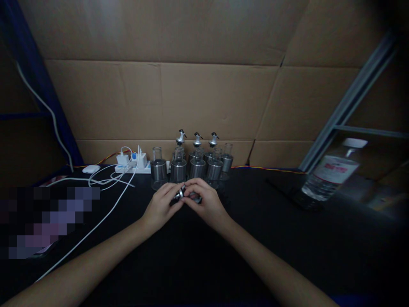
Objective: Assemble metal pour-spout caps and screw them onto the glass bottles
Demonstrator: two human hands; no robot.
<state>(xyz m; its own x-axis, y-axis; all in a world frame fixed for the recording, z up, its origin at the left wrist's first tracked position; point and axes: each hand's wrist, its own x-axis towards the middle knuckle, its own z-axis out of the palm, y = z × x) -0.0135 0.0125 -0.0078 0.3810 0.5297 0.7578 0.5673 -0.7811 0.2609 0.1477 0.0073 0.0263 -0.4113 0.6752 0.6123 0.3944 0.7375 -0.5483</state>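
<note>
My left hand [163, 202] and my right hand [207, 204] meet just in front of a cluster of bottles. Between their fingertips is a small shiny silver bottle pourer [181, 192], gripped from both sides and partly covered by the fingers. Behind the hands stand several clear glass bottles with metal sleeves [159, 171], upright and close together. Three at the back carry silver pourers with black flip caps [180, 136]; the necks of the front ones are uncapped.
Left of the bottles lie a white power strip [143, 168] with chargers, tangled white cables [111, 209] and a small white case [91, 169]. A water bottle [332, 172] stands at the right on the black table [204, 264]. Cardboard [204, 98] walls the back.
</note>
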